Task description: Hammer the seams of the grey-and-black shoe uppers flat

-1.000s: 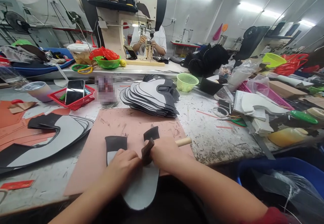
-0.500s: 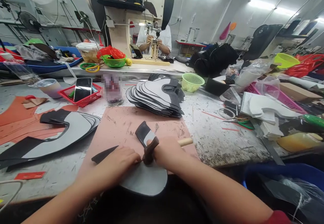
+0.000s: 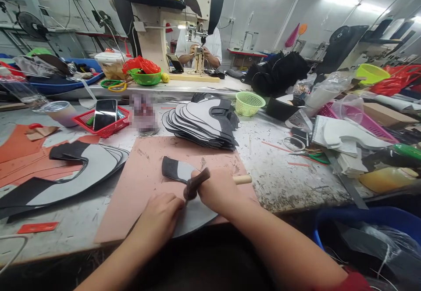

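Note:
My right hand point(image 3: 219, 190) is wrapped round a hammer point(image 3: 196, 184) with a dark head and a pale wooden handle sticking out to the right. Its head is down on a curved grey-and-black shoe upper piece point(image 3: 197, 216) at the front of the pink board point(image 3: 141, 168). My left hand point(image 3: 164, 210) has its fingers closed at the inner edge of this piece, close beside the hammer head. Both hands and my left forearm cover part of the piece. Behind the board lies a stack of similar pieces point(image 3: 194, 122). More layered pieces point(image 3: 82, 174) rest at the left.
A red basket point(image 3: 112, 128) with a phone, a tumbler point(image 3: 61, 113) and a green basket point(image 3: 249, 103) stand farther back. Scissors point(image 3: 315, 156) and a metal ruler point(image 3: 348, 185) lie at right, above a blue tub point(image 3: 371, 216). A co-worker sits behind a sewing machine point(image 3: 148, 32).
The shoe piece has turned on the board: its black end has swung left and its lower edge has moved up. My left hand shifted slightly right; the hammer head rose slightly.

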A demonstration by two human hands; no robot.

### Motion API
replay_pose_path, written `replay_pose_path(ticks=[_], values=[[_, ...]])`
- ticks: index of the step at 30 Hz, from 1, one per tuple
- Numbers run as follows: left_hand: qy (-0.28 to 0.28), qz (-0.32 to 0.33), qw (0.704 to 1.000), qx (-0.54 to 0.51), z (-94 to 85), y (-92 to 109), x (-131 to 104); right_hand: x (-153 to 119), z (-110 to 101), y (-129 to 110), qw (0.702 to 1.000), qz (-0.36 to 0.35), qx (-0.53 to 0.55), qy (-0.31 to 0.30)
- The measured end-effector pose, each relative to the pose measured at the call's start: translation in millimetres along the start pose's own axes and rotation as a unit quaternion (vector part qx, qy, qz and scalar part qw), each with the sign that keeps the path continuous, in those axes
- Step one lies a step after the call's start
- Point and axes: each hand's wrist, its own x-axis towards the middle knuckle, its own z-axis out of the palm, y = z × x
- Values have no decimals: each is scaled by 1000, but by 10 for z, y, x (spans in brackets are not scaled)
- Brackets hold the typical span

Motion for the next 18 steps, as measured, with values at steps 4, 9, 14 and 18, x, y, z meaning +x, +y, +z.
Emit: replay_pose_path(ticks=[4,9,14,18], values=[[-5,13,1000,-11,-9,-24,-5,-5,-9,-39,999,-6,-3,-37],[-2,47,998,-29,-35,-105,-23,-11,20,-60,999,-29,-3,-37],[-39,55,995,-71,-58,-192,-62,-22,8,-115,999,-36,2,-21],[-66,94,991,-67,-145,-268,-52,-26,-3,-182,996,-60,10,-67]])
